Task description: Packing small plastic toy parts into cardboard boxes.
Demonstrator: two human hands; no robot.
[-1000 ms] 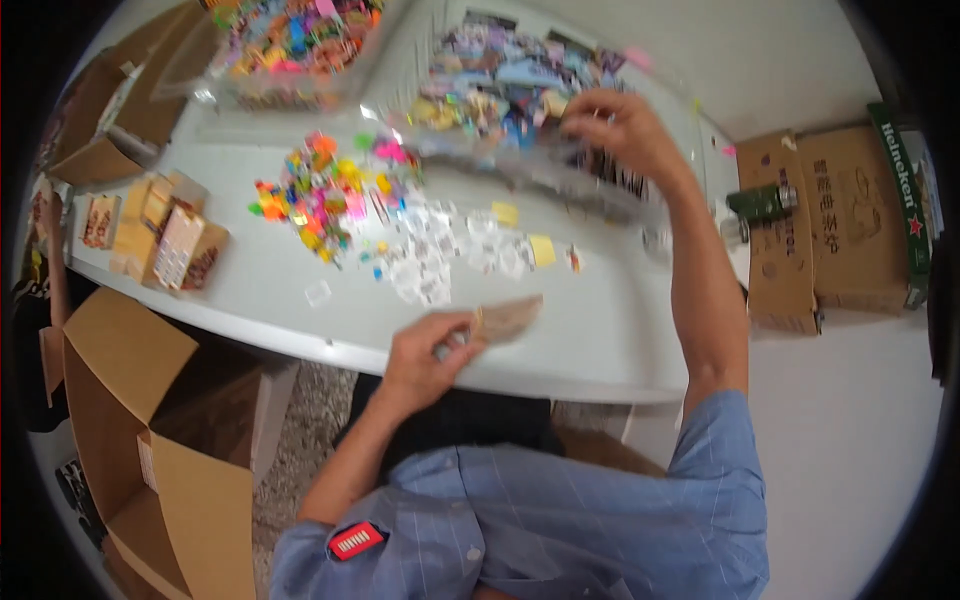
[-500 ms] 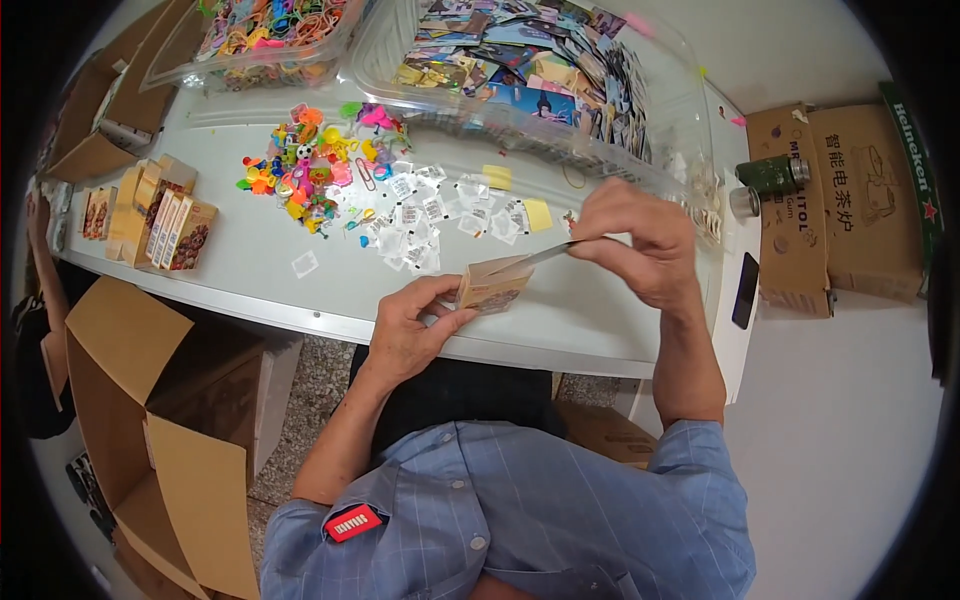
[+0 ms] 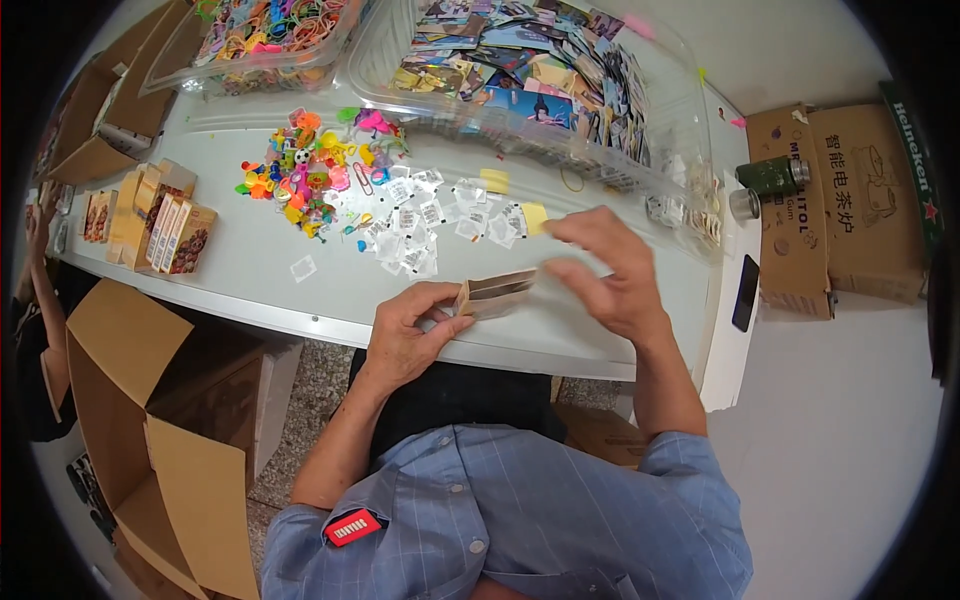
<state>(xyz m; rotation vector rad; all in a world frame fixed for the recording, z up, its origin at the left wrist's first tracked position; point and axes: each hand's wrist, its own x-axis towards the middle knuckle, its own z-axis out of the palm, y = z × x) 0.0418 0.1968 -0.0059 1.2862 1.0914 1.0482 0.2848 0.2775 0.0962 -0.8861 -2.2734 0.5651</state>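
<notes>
My left hand (image 3: 405,335) pinches the left end of a small printed cardboard box (image 3: 498,300) near the table's front edge. The box's top is open, and a dark strip shows inside it. Just right of the box, my right hand (image 3: 620,275) is lifted with thumb and fingers apart, holding nothing and slightly blurred. Beyond the box lie many small white packets (image 3: 405,240) and a yellow slip of paper (image 3: 535,217). A heap of small colourful plastic toys (image 3: 300,170) is further left.
Clear bins at the back hold picture cards (image 3: 530,105) and colourful bands (image 3: 275,40). Several small boxes (image 3: 180,235) stand at left. A large open carton (image 3: 200,480) sits below the table edge. A phone (image 3: 745,290) and a green flask (image 3: 772,176) are at right; another person's arm (image 3: 45,270) is far left.
The thin card my right hand was sliding into the box has been let go. That hand has opened and drawn slightly left and down. The box's opening now tips more into view.
</notes>
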